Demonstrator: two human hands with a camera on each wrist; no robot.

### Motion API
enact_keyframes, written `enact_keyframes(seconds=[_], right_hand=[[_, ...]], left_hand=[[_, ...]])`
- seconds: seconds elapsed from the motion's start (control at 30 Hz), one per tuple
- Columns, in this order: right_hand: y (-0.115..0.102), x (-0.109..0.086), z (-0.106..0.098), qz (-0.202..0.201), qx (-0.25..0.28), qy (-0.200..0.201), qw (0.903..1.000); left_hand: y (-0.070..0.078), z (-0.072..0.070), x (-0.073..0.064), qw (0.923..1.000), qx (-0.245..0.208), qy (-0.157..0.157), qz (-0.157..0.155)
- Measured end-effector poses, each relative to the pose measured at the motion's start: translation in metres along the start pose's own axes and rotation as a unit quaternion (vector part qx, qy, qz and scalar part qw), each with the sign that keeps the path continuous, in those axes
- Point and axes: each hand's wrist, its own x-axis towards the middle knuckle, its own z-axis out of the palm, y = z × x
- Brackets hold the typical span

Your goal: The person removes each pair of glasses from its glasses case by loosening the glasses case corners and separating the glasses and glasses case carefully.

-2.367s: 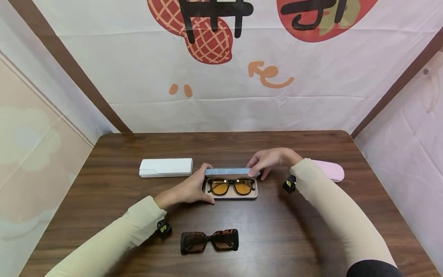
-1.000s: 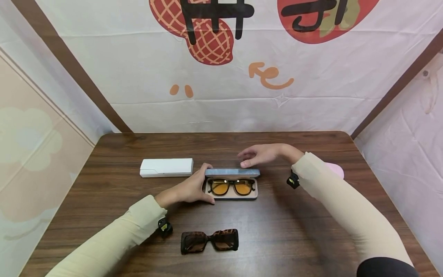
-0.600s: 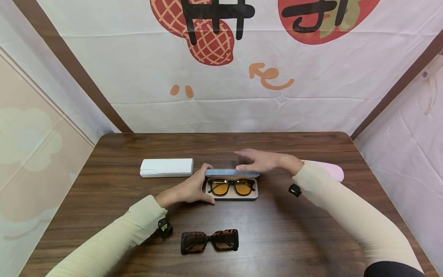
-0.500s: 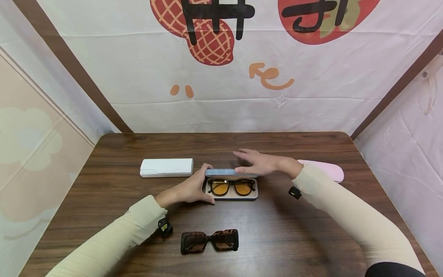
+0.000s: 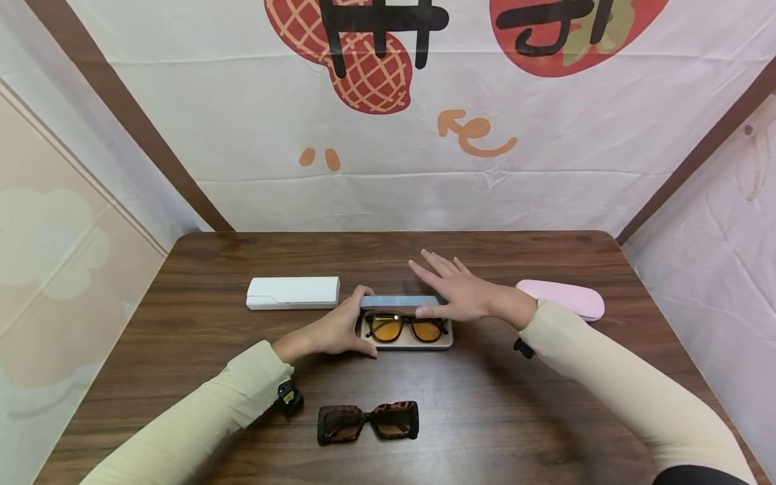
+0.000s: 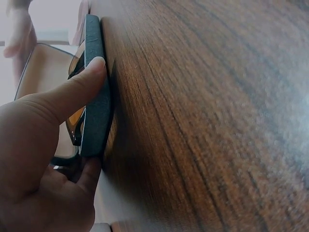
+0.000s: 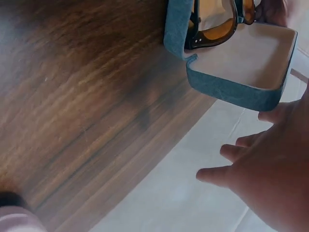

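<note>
Near the middle of the table lies an opened blue-grey glasses case with a beige lining, its lid raised at the back. Black-framed glasses with orange lenses rest folded inside it. My left hand grips the case's left end, the thumb in front on the dark side wall in the left wrist view. Behind the lid's right part my right hand spreads its fingers, holding nothing. In the right wrist view, a fingertip is close to the lid; whether it touches I cannot tell.
Tortoiseshell sunglasses lie in front of the case. A closed white glasses case sits to its left, a closed pink one to its right. Behind the wooden table hangs a printed white cloth.
My right hand has left the lid's right edge, moved back and returned towards it, its fingers now spread wider. The lid stands about as before; my left hand has stayed put.
</note>
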Motion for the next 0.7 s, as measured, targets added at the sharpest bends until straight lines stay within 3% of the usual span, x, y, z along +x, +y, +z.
enact_keyframes(seconds=[0.33, 0.7], right_hand=[[-0.006, -0.009, 0.004, -0.027, -0.071, 0.011, 0.9970], [-0.020, -0.020, 0.013, -0.077, -0.103, 0.030, 0.9913]], left_hand=[[0.002, -0.001, 0.000, 1.0000, 0.004, -0.001, -0.006], [0.001, 0.000, 0.000, 1.0000, 0.004, 0.002, 0.000]])
